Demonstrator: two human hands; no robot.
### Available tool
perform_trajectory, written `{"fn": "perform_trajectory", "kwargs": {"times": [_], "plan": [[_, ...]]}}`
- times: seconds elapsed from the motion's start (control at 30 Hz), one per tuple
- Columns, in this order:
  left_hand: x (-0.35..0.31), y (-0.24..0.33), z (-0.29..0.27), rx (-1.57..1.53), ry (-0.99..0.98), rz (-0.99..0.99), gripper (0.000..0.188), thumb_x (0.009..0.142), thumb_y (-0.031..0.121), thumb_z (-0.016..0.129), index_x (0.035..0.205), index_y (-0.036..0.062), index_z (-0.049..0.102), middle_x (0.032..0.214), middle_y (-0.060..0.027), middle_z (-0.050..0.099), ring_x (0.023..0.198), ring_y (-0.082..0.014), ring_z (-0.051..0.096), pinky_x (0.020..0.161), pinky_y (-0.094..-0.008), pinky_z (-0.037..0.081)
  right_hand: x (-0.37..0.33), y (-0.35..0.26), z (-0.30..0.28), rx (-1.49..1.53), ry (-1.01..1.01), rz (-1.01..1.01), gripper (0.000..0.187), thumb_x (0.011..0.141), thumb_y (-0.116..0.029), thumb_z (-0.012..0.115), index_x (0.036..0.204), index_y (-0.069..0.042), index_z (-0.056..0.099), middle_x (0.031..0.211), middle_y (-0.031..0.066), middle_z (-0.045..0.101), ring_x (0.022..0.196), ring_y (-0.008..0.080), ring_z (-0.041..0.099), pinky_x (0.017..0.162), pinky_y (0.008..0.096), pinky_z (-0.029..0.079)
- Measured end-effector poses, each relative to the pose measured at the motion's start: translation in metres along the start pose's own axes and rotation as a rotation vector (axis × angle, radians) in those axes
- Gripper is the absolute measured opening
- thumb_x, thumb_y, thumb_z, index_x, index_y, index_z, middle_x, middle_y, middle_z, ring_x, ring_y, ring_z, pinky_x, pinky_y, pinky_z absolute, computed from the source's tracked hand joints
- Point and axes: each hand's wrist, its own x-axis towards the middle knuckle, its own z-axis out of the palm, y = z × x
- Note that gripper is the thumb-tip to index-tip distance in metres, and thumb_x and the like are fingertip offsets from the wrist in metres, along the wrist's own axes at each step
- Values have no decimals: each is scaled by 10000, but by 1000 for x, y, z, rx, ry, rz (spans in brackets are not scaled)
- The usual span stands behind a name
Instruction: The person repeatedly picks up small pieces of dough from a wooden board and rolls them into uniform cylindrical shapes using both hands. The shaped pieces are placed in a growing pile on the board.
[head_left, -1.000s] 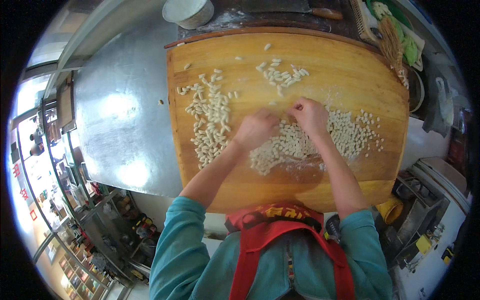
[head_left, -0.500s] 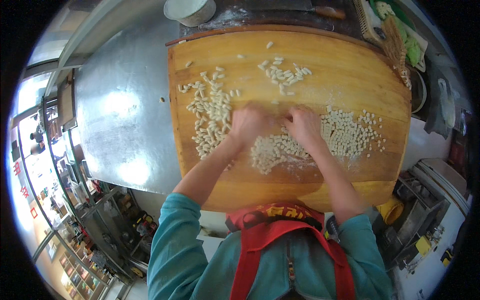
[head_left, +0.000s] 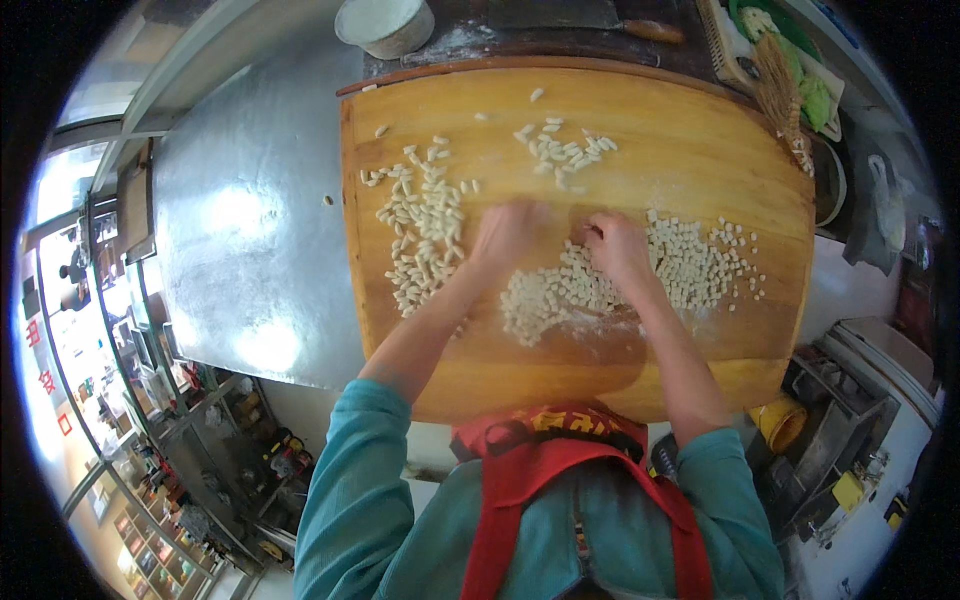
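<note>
Both my hands work over a floured wooden board (head_left: pixel 600 385). Motion smears my left hand (head_left: pixel 510 232), so its fingers do not show clearly; it is beside a heap of rolled, elongated dough pieces (head_left: pixel 425 220). Curled and pinched together, the fingers of my right hand (head_left: pixel 617 245) are at the upper edge of many small cut dough cubes (head_left: pixel 690 265). Whatever those fingers hold is too small to make out. Cubes continue below and between my hands as a floury pile (head_left: pixel 535 305). Another cluster of rolled pieces (head_left: pixel 565 150) lies farther up the board.
Behind the board stand a white bowl of flour (head_left: pixel 385 25) and a wide-bladed knife with a wooden handle (head_left: pixel 655 31). A straw brush (head_left: pixel 780 90) leans at the far right corner beside a basket (head_left: pixel 728 50). A metal tabletop (head_left: pixel 250 230) extends on the left.
My left hand is still blurred by motion, its fingers slightly higher. My right hand has shifted a little to the right, its fingers more curled.
</note>
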Motion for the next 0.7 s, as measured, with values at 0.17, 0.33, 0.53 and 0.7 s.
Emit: {"fn": "perform_trajectory", "kwargs": {"times": [0.17,0.33,0.53,0.7], "plan": [[-30,11,21,115,29,206,245,751,217,715,940,76,647,914,-103,592,841,-294,608,653,-406,504,2,1,1,21,-4,-89,141,772,-174,689,865,-70,709,788,124,651,777,299,636,697,401,499],[-27,3,13,55,-9,103,199,752,166,687,940,110,659,906,-63,580,860,-266,604,657,-386,515,15,0,-4,90,90,81,227,709,-292,771,757,-83,698,675,91,664,595,247,635,549,345,485],[-19,-2,7,41,19,289,190,772,142,669,959,112,672,864,-81,607,811,-284,613,657,-388,519,33,-5,-5,-136,120,145,396,742,-450,734,705,-72,621,590,99,625,554,273,628,501,393,471],[-14,-9,10,86,11,263,140,773,169,681,904,120,697,859,-73,638,825,-270,622,669,-382,521,45,-5,5,-244,248,95,328,852,-347,650,715,-53,605,578,114,605,526,289,599,478,395,456]]}}
